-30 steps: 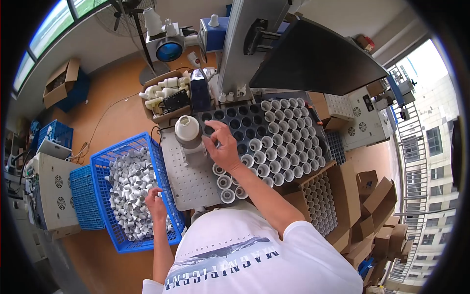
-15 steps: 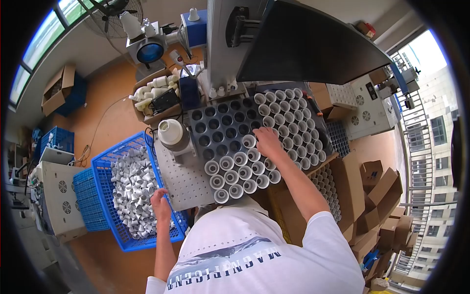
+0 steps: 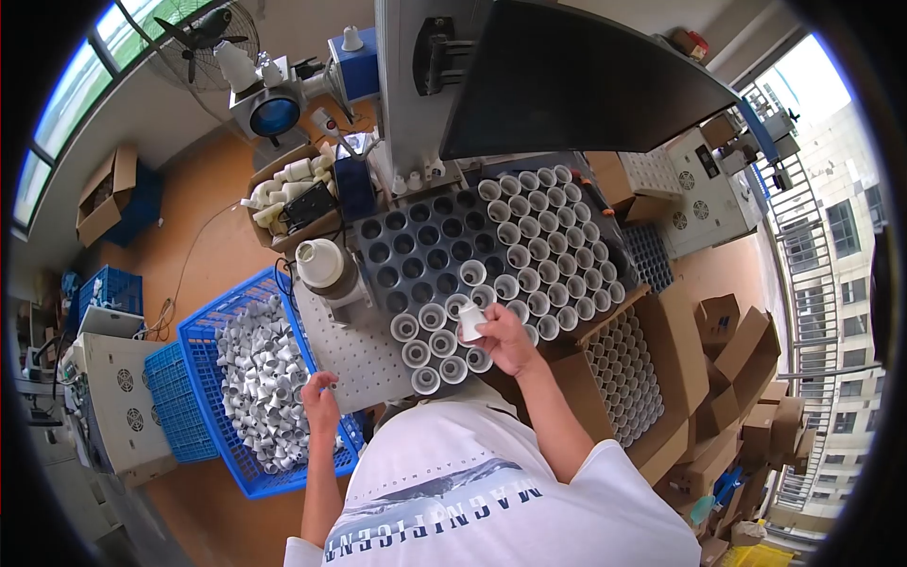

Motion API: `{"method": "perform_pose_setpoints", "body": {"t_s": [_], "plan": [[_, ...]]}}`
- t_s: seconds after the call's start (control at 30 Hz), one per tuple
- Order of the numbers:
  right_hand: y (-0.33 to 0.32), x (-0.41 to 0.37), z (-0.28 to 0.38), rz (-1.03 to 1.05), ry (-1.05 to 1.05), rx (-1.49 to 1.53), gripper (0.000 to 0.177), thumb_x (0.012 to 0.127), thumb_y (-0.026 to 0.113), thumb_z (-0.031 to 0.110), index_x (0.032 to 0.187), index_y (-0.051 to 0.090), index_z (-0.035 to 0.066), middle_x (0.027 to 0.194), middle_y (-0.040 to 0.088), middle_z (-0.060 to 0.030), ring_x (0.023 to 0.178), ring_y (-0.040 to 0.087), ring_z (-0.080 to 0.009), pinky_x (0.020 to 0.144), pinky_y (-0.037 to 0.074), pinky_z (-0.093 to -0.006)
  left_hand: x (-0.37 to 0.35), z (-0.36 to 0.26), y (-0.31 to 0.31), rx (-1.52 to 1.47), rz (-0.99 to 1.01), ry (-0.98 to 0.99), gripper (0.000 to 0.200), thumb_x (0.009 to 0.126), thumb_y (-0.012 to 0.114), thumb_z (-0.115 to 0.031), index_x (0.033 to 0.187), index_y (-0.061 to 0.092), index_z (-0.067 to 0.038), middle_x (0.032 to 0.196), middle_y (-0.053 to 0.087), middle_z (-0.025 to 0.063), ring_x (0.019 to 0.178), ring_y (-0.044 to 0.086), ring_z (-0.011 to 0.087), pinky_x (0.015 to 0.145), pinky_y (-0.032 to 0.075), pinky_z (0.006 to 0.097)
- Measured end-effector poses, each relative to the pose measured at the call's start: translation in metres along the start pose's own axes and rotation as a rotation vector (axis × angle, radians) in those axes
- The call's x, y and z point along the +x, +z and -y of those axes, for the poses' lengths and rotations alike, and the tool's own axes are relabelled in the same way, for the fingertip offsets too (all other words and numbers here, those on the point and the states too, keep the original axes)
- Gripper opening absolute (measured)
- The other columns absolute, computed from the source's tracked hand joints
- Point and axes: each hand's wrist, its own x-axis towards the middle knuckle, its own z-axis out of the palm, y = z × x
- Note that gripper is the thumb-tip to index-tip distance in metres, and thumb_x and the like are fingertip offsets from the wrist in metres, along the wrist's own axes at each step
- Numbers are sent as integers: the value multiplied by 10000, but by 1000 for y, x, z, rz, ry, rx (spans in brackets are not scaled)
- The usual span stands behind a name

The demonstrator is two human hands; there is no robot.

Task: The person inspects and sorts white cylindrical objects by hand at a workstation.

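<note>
My right hand (image 3: 511, 342) pinches a white flared, cup-shaped part (image 3: 470, 323) between thumb and fingers, wide end down, over the near part of a black tray (image 3: 387, 236). Rows of similar white cups (image 3: 531, 227) stand mouth up in the tray's round holes on the right and near side. Dark holes show at its far left. My left hand (image 3: 321, 404) hovers, loosely open with curled fingers, between a perforated metal plate (image 3: 364, 373) and a blue crate (image 3: 215, 411). Nothing shows in it. The crate holds a heap of loose white parts (image 3: 265, 387).
A round-topped white fixture (image 3: 321, 263) stands on the plate left of the tray. Above the tray hang a black monitor (image 3: 586, 85) and a machine column (image 3: 402, 104). A cardboard box (image 3: 671, 359) with more cups stands to the right; an open parts box (image 3: 274, 231) lies at back left.
My right hand has drawn back toward my body from the middle of the tray and now visibly holds a white cup-shaped part. My left hand has shifted slightly; the view has shifted a little.
</note>
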Motion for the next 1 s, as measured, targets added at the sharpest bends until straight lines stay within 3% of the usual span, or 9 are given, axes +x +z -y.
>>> {"method": "perform_pose_setpoints", "body": {"t_s": [0.07,0.1,0.27,0.5,0.8,1.0], "plan": [[38,-9,-22,-5,61,43,244,809,647,23,804,416,103,853,552,-48,795,627,-181,718,542,-313,5,-12,2,28,-23,55,343,627,370,48,857,623,41,786,623,151,846,596,266,843,459,347],[40,-7,-33,45,86,-12,278,802,680,43,764,418,127,769,512,5,669,534,-102,595,436,-241,7,-16,4,20,4,52,336,632,368,38,852,622,31,802,625,137,859,586,257,857,448,341],[48,-8,-26,18,77,-169,368,800,689,31,687,361,153,693,443,48,590,417,-40,494,316,-199,10,-29,7,85,46,72,338,633,368,21,846,630,12,824,640,123,860,584,257,862,447,348],[54,-8,-32,-52,25,-110,322,844,650,74,683,384,155,719,464,52,587,433,-43,494,318,-209,0,-22,7,53,74,35,310,642,406,60,854,630,24,801,643,165,851,610,300,820,468,368],[52,-18,-35,15,66,-61,261,881,639,127,743,418,144,787,571,-3,730,602,-115,583,414,-232,-10,-18,5,24,87,50,292,646,410,58,847,620,36,808,647,185,857,623,306,833,472,367],[45,-16,-36,6,82,-65,266,878,641,113,737,417,140,781,566,-3,722,598,-112,570,414,-234,-12,-18,5,75,83,51,282,655,415,50,851,618,34,831,653,193,876,621,319,845,470,376]]}}
